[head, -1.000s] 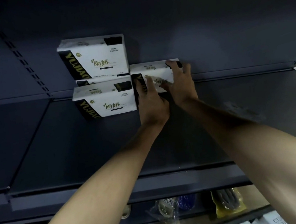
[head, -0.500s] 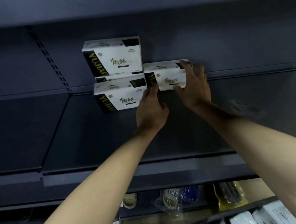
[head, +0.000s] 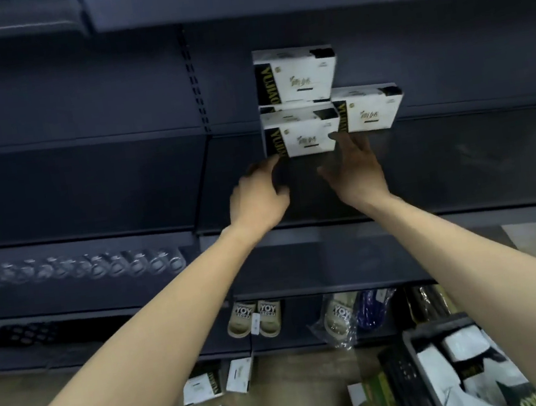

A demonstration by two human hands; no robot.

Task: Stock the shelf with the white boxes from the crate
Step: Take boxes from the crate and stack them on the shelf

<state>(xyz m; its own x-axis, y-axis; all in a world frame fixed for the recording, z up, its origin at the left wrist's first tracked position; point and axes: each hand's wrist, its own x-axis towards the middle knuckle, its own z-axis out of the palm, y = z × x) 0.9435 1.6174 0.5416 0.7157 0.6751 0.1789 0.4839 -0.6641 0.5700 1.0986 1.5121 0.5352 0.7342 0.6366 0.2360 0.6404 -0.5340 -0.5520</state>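
On the dark shelf ahead of you, against its back wall, a top box sits stacked on another that is mostly hidden; a front box stands before them and a right box just beside; each is white with a black band lettered in gold, "YUJIA" legible, the rest blurred. Your left hand reaches the front box's lower left corner with its forefinger, the other fingers loosely curled, gripping nothing; your right hand has its fingers spread, tips touching that box's lower right corner. Below, beige slippers read "YOY"; the crate at lower right holds more white boxes.
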